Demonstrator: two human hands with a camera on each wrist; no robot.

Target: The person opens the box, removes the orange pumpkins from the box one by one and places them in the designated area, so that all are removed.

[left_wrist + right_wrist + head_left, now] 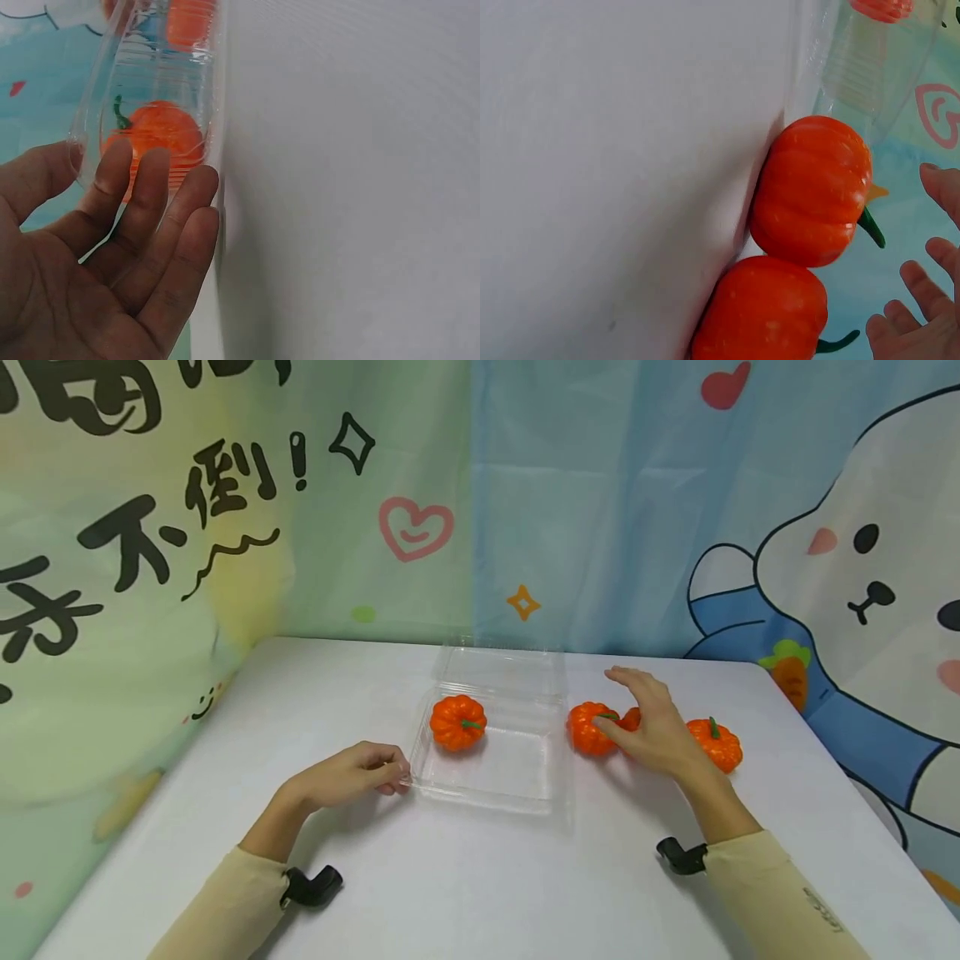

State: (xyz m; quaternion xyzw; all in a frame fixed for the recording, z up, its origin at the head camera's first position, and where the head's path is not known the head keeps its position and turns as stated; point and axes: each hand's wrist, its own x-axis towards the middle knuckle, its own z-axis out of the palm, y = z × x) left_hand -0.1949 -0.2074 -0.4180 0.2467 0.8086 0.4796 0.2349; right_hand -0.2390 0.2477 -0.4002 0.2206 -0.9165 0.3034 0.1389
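Observation:
A clear plastic clamshell box [517, 789] lies with its lid folded back. One small orange pumpkin [458, 723] with a green stem sits inside it, toward the left. My left hand [360, 775] holds the box's front left corner; in the left wrist view, the thumb and fingers [199, 187] are at its rim. Spread above the table, my right hand [652, 722] hovers by a second pumpkin [588, 729] just right of the box. Another pumpkin [632, 719] is mostly hidden behind that hand. Farther right sits a third loose pumpkin [716, 745]. Nothing is in the right hand.
The white table [450, 893] carries the box and pumpkins. Behind it hangs a printed curtain [585, 510] with a cartoon bear and lettering. A black wrist camera [311, 887] sticks out from the left sleeve, another [681, 857] from the right one.

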